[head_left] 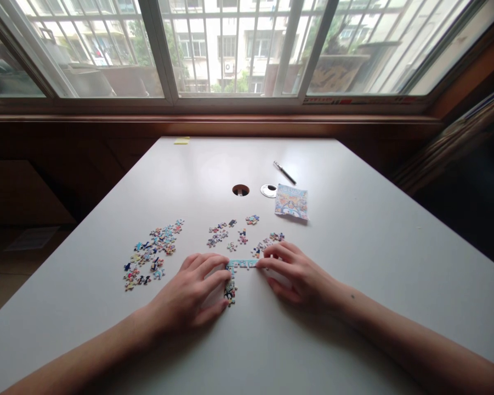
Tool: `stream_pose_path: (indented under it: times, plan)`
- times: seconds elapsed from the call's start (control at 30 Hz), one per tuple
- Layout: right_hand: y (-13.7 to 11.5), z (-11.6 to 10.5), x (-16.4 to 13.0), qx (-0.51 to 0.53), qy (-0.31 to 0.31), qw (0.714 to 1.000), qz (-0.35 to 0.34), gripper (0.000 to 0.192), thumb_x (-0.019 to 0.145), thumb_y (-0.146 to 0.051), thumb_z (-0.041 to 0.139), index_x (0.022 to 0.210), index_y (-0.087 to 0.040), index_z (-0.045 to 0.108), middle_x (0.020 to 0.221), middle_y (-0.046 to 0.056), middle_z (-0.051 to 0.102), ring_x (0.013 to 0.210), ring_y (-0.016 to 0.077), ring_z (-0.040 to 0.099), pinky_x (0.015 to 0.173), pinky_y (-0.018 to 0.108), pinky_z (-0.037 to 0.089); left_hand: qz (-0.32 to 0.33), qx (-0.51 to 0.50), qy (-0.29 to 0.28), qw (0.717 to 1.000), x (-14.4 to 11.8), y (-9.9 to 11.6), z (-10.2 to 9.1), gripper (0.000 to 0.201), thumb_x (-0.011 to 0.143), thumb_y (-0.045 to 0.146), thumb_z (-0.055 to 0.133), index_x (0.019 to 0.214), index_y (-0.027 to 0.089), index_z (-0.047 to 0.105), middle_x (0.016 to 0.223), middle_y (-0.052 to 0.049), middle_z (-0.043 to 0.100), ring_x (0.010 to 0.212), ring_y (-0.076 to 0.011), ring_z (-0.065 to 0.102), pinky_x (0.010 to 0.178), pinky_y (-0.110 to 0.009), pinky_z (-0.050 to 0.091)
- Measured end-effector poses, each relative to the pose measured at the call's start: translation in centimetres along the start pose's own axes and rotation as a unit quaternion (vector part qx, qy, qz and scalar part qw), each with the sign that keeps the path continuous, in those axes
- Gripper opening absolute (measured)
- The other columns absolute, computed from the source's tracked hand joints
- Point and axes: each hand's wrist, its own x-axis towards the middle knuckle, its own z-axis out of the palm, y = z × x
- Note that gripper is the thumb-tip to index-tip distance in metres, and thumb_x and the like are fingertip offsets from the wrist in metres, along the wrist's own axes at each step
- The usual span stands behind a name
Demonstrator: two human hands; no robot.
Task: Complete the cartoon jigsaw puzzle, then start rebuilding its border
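Both hands lie flat on the counter (353, 230): left hand (191, 291) and right hand (296, 271) press fingertips on the joined puzzle strip (242, 265), gripping nothing.

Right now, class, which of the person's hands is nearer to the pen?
Right. The right hand lies below the pen, almost straight toward the person from it. The left hand lies farther off, down and to the left.
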Motion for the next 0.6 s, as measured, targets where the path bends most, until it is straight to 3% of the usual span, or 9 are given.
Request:
stream_pose_path:
  times: [0.6]
  plan:
    - [0.12, 0.17, -0.04, 0.008, -0.001, 1.000, -0.001, 0.036, 0.087, -0.018, 0.057, 0.122, -0.022, 0.058, 0.111, 0.010, 0.057, 0.099, 0.0234, 0.052, 0.089, 0.042, 0.048, 0.004, 0.004, 0.000, 1.000, -0.04, -0.04, -0.03, 0.034, 0.090, 0.032, 0.058, 0.122, 0.021, 0.056, 0.135, -0.012, 0.054, 0.124, -0.0298, 0.049, 0.105, -0.046, 0.038]
